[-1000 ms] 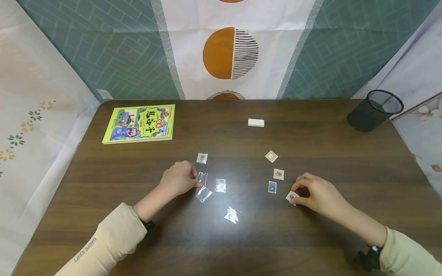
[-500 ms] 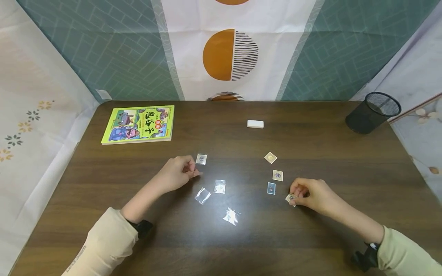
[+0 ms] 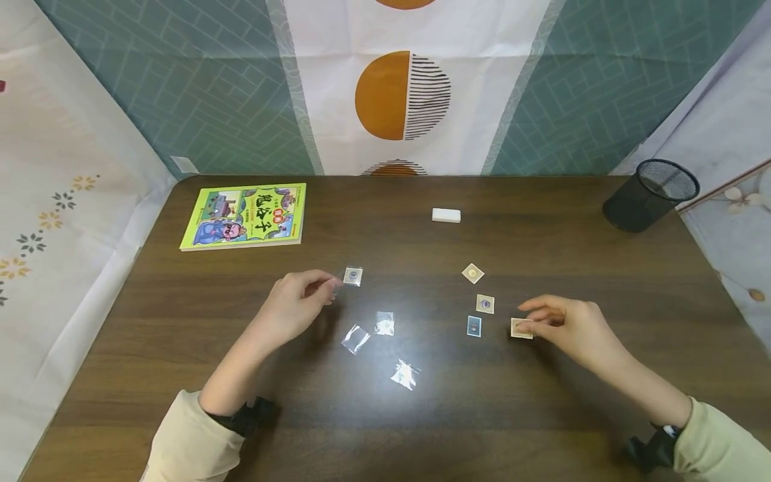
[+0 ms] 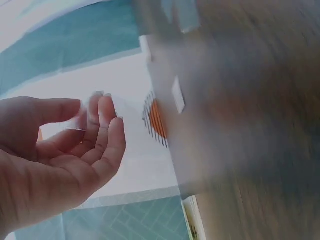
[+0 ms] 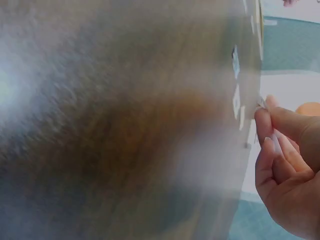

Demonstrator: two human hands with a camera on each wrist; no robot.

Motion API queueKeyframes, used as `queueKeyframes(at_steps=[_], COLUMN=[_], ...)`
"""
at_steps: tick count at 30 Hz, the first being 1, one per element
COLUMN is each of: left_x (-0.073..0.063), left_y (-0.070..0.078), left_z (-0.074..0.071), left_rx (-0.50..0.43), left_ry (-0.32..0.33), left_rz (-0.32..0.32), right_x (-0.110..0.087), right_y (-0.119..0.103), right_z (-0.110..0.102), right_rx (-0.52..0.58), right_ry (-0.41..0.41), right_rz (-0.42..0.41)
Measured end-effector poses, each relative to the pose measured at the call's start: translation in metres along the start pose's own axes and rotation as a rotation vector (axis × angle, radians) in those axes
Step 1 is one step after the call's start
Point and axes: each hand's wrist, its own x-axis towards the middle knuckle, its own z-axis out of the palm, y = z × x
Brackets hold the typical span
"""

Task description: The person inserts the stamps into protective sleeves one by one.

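My left hand (image 3: 295, 304) pinches a small clear plastic bag (image 4: 77, 123) between thumb and fingers, raised over the left of the table; the bag barely shows. Just right of the fingertips lies a bag with a stamp-like square inside (image 3: 353, 276). On the right, my right hand (image 3: 578, 331) holds a small cream stamp-like square (image 3: 517, 333) by thumb and fingers. To its left are two cream squares, one turned like a diamond (image 3: 472, 273) and one upright (image 3: 484, 304), and a blue one (image 3: 474, 326). Between the hands lie clear bags (image 3: 385, 323).
A yellow-green book (image 3: 243, 217) rests at the back left of the brown table (image 3: 385, 435). A white block (image 3: 446, 215) is at the back middle. The black mesh bin (image 3: 650, 195) stands at the back right, before patterned cloth.
My left hand has taken a clear bag off the table and moved it up and slightly left. My right hand has shifted the cream square slightly up and right, turning it.
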Motion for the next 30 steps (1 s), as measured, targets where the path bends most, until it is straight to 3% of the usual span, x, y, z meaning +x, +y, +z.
queueKeyframes(at_steps=[4,8,14,22,30], left_x=[-0.003,-0.003,0.002,0.012,0.018], left_y=[0.003,0.012,0.038,0.063,0.076], left_z=[0.005,0.013,0.027,0.045,0.055], left_rx=[-0.022,-0.09,-0.243,-0.351,-0.378], left_ry=[0.026,0.036,-0.032,-0.075,-0.035], left_rz=[0.053,0.088,0.158,0.22,0.254], right_x=[0.004,0.009,0.022,0.041,0.054], right_y=[-0.003,-0.008,-0.026,-0.058,-0.083], right_z=[-0.011,-0.022,-0.031,-0.026,-0.02], right_rx=[-0.002,0.062,0.188,0.332,0.397], right_ry=[0.011,0.025,0.089,0.126,0.178], right_rz=[0.065,0.117,0.146,0.069,-0.043])
